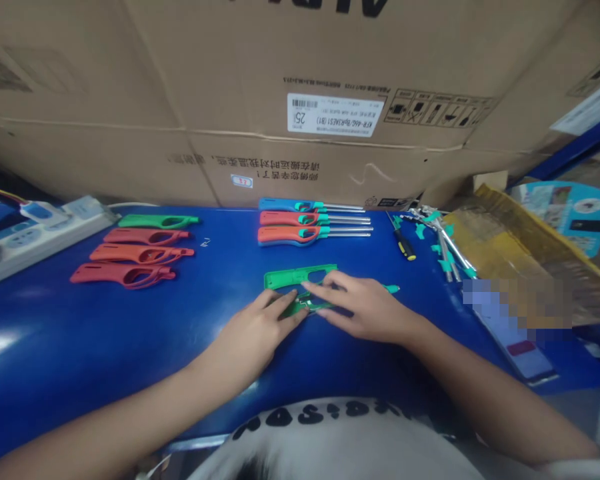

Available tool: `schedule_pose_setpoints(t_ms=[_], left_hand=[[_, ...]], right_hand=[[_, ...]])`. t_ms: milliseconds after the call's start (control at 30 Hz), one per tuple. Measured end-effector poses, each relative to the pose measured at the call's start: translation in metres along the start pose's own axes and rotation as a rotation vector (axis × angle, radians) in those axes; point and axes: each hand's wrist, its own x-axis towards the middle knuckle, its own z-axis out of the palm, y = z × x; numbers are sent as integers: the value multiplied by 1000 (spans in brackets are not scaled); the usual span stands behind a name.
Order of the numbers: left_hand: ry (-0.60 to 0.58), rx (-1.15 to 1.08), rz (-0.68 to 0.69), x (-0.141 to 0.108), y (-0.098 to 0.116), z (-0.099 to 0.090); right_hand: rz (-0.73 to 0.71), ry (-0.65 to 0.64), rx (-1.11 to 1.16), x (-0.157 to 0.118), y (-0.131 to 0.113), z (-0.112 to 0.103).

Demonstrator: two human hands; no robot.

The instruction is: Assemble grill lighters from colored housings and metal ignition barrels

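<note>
Fingers of the left hand (pixel 261 323) pinched a green shell (pixel 293 310); whether the right hand (pixel 365 303) gripped, I couldn't tell. Uneven pressure risked unseating its innards (pixel 306 303).

The head camera looks forward and down from above and behind the fingers (pixel 325 293), on the wearer's own head, near enough that they fall close to the middle of its wide view. Nearer than the fingers, the left forearm (pixel 170 387), right forearm (pixel 475 373) and shirt (pixel 340 443) reach the lower edge. Blue tabletop (pixel 220 307) spreads around the fingers; beyond them, cardboard (pixel 230 80) fills the top.
</note>
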Motion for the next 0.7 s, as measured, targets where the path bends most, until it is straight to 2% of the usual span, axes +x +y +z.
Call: schedule_pose_setpoints(t_ms=[100, 167, 233, 333, 433, 533, 700], left_hand=[[35, -36, -1, -1, -4, 0], [53, -57, -1, -1, -6, 2], [64, -83, 3, -1, -8, 3], [82, -116, 4, -1, -9, 4], [120, -146, 9, 0, -9, 4], [156, -173, 26, 1, -11, 4], [171, -194, 47, 2, -13, 5]], right_hand=[[194, 196, 14, -5, 20, -11], [362, 380, -56, -13, 46, -19], [560, 503, -176, -25, 78, -26], [841, 502, -323, -50, 125, -33], [1083, 433, -367, -70, 154, -33], [1120, 412, -364, -78, 165, -27], [1153, 377, -331, -73, 169, -15]])
